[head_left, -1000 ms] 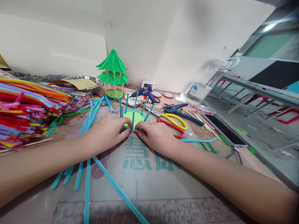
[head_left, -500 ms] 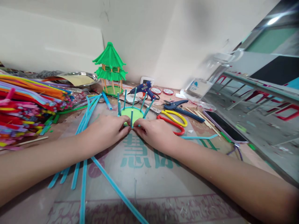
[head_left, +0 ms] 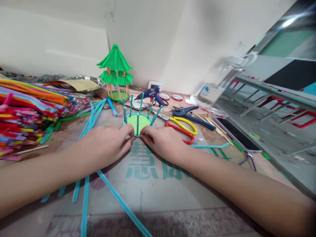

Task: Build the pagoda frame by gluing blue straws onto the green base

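A round green base with a blue fuzzy rim lies flat on the table, and several blue posts stand upright around its edge. My left hand pinches the front left of the rim, close to the front post. Right of that post, the fingertips of my right hand are closed on the rim. My fingers hide part of the front edge. Long light-blue pipe cleaners run beneath my left forearm.
A green pagoda model stands behind, beside a blue glue gun. To the right lie scissors, blue pliers, wooden sticks and a phone. Colourful pipe cleaners are heaped at left; a clear plastic jug stands back right.
My left hand has shifted slightly left and down, its fingertips now a little apart from the front post. The base has moved slightly left. My right hand stays at the rim.
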Tool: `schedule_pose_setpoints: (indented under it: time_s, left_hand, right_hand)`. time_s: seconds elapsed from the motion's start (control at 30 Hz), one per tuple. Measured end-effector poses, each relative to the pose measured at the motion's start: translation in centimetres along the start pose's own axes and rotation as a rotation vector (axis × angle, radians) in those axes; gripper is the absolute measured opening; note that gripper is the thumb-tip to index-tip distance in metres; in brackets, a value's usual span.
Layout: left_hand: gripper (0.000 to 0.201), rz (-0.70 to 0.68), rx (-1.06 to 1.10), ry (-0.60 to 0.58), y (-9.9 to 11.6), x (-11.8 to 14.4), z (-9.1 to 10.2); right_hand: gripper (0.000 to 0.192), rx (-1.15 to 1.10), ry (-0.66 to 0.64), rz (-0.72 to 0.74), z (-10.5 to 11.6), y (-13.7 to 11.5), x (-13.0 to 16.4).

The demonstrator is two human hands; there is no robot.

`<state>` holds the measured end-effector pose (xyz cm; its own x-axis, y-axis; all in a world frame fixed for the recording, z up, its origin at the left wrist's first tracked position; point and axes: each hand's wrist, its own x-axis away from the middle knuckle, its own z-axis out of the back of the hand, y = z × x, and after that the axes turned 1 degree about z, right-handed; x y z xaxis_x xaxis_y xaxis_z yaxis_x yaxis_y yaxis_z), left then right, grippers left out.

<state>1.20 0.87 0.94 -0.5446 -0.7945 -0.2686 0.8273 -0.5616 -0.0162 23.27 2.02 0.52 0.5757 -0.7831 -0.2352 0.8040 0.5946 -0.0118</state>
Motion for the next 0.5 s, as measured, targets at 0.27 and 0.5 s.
schedule_pose_setpoints:
  time_s: [0.27, 0.5]
  left_hand:
    - [0.015, -0.015, -0.021, -0.066, 0.0, 0.5, 3.2]
    - [0.038, -0.037, 0.132, 0.132, 0.4, 0.3, 5.0]
  right_hand:
    - [0.030, -0.005, 0.003, 0.008, 0.1, 0.1, 0.1]
    - [0.027, -0.013, 0.005, -0.007, 0.2, -0.1, 0.0]
